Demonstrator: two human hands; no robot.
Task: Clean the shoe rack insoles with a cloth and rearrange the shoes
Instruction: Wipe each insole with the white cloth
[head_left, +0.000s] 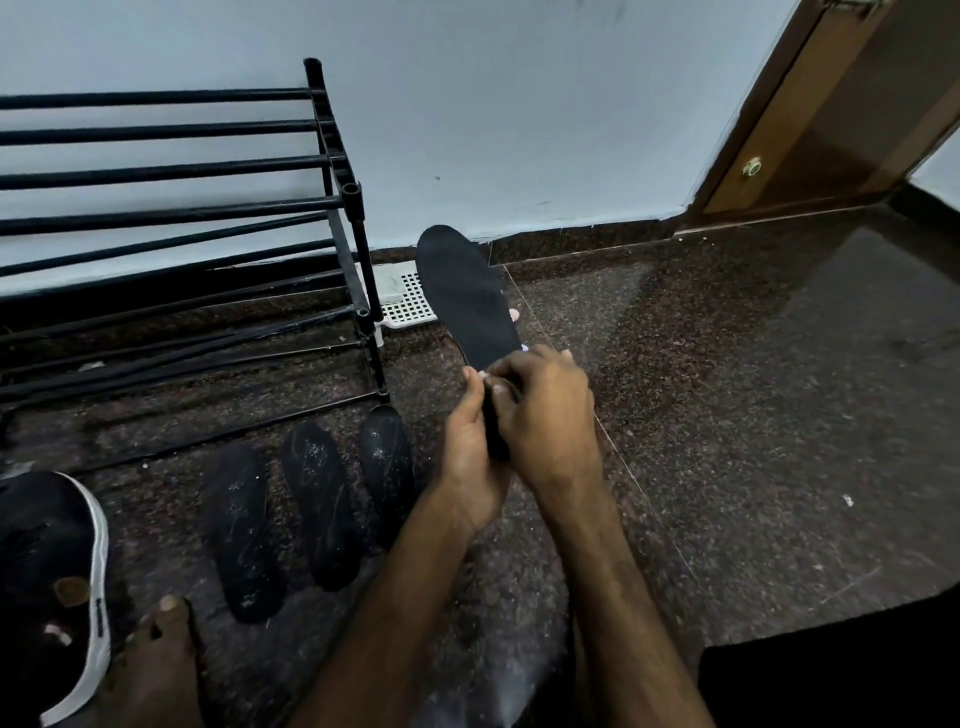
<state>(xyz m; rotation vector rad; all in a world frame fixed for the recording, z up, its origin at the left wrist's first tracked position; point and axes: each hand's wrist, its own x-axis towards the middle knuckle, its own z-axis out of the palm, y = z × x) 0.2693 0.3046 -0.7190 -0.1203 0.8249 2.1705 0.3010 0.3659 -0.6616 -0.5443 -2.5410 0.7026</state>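
Note:
A black insole (467, 296) is held up in the air, toe end pointing away toward the wall. My left hand (470, 457) grips its heel end from below. My right hand (545, 410) curls over the same end from the right, fingers pinching it. No cloth shows. Three more black insoles (241, 525) (319, 501) (387, 467) lie side by side on the floor, scuffed with pale marks. The black metal shoe rack (171, 218) stands bare at the left against the wall.
A black shoe with a white sole (78, 587) sits at the bottom left, beside a bare foot (156, 665). A white perforated plastic tray (408, 299) lies by the wall behind the rack. A brown wooden door (810, 124) is at the upper right. Dark granite floor (753, 415) extends right.

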